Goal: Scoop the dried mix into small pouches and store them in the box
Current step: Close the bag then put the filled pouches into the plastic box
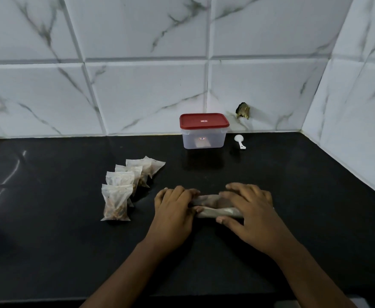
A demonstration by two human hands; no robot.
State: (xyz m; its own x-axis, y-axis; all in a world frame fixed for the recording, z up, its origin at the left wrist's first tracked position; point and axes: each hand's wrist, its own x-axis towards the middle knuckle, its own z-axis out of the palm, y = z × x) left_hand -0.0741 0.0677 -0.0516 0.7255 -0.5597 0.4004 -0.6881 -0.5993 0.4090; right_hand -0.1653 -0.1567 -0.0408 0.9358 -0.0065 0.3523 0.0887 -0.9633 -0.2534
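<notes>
Two bare forearms are seen reaching in from the near edge, with the left hand (173, 210) and the right hand (252, 210) both closed over a rolled bag (213, 206) that is laid crosswise on the black worktop (71, 241). The left end of the roll is gripped by curled fingers. The right end is covered from above, with the thumb tucked against its near side. The bag is judged to be thin, soft plastic, light and slippery, and liable to spring open if released, so it is best held at both ends. To the left, a little apart, filled pouches (124, 187) are set out in an overlapping row, with brown mix visible in their lower halves. They are expected to be limp and easily crushed, and are best lifted by the top edge. Further back, the box (204, 141) is shown near the tiled wall (137, 85) with its red lid (204, 121) on, and a white scoop (240, 141) is lying just beside it.
</notes>
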